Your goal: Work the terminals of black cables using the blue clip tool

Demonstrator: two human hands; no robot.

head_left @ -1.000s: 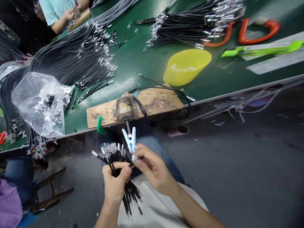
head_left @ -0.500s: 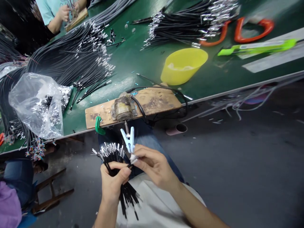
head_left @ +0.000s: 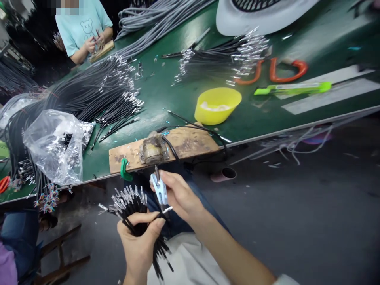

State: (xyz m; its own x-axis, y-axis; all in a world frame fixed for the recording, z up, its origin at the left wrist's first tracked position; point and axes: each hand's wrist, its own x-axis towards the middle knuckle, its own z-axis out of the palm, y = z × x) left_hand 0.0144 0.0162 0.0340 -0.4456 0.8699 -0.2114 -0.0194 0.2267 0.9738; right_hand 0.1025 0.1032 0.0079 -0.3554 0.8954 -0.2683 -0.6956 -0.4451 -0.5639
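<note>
top (head_left: 190, 257): wht/lt-grey fabric | jeans (head_left: 179, 226): blue denim | forearms (head_left: 225, 249): bare

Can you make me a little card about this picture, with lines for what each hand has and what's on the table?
left hand: grips a bundle of black wires with shiny metal tips, fanned upward
right hand: pinches a pale blue clip, just below the wooden board
wooden board: on the green table at its near edge, with a metal block on top and a green clamp at its left end
also on table: yellow bowl, clear plastic bag, heaps of black wires
other person: far end, light blue shirt
</note>
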